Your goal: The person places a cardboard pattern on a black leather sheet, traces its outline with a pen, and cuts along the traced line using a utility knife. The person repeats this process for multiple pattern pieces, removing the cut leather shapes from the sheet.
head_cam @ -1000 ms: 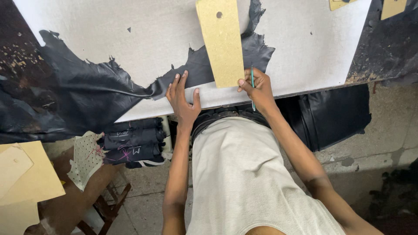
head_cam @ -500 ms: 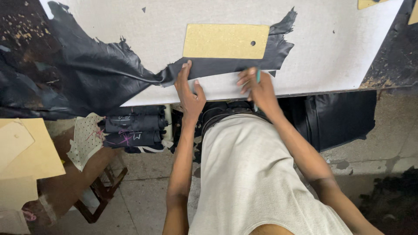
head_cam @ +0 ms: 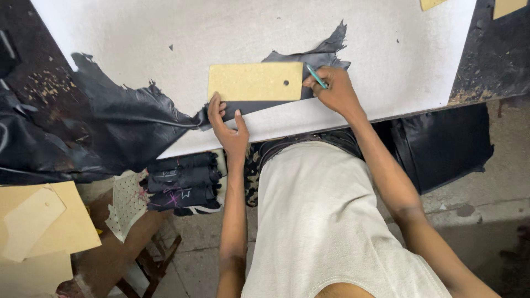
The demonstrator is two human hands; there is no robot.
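Observation:
A tan cardboard template [head_cam: 255,81] with a small round hole lies flat on a piece of black leather [head_cam: 138,121] spread over the white table [head_cam: 221,33]. My left hand [head_cam: 227,124] rests with fingers spread on the leather just below the template's left end, fingertips at its lower edge. My right hand [head_cam: 334,91] is closed on a thin teal pen [head_cam: 316,75], its tip at the template's right end.
Rolled black leather bundles [head_cam: 182,182] sit on a stool below the table edge, beside a perforated white sheet [head_cam: 126,203]. Tan cardboard patterns [head_cam: 38,221] lie at lower left. A black bag [head_cam: 441,143] hangs at right. Further tan pieces [head_cam: 508,6] lie at top right.
The template has gone from upright to lying crosswise on the leather. My left hand has slid to its lower left edge and my right hand with the pen has come to its right end.

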